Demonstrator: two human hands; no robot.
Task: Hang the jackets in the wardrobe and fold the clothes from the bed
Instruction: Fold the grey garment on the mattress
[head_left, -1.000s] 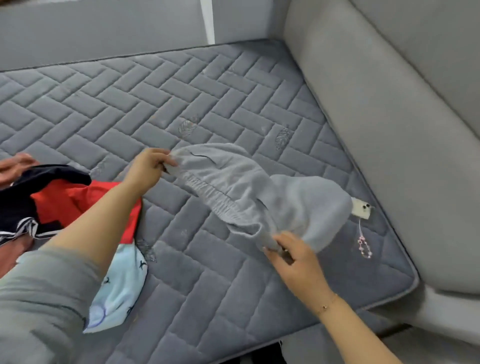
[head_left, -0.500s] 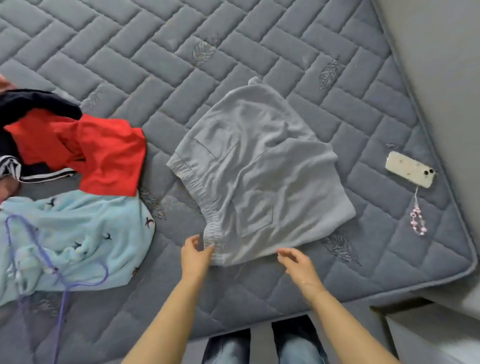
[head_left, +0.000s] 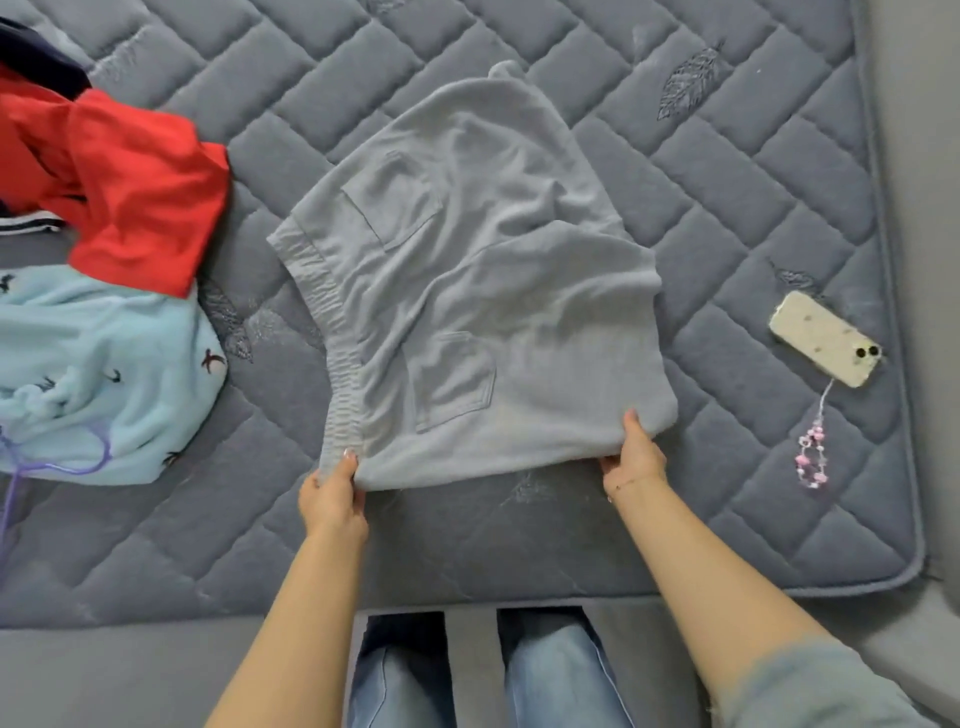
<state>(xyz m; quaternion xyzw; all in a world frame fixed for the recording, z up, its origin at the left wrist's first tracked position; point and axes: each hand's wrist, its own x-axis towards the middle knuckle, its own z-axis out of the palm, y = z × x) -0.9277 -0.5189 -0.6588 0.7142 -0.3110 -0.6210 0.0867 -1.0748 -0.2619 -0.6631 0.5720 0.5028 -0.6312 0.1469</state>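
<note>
Now I am pinching the near edge of the grey shorts (head_left: 467, 291) lying flat on the bed (head_left: 727, 218), left hand (head_left: 332, 493) at the waistband, right hand (head_left: 634, 457) at the hem, likely needing a fold next.
</note>
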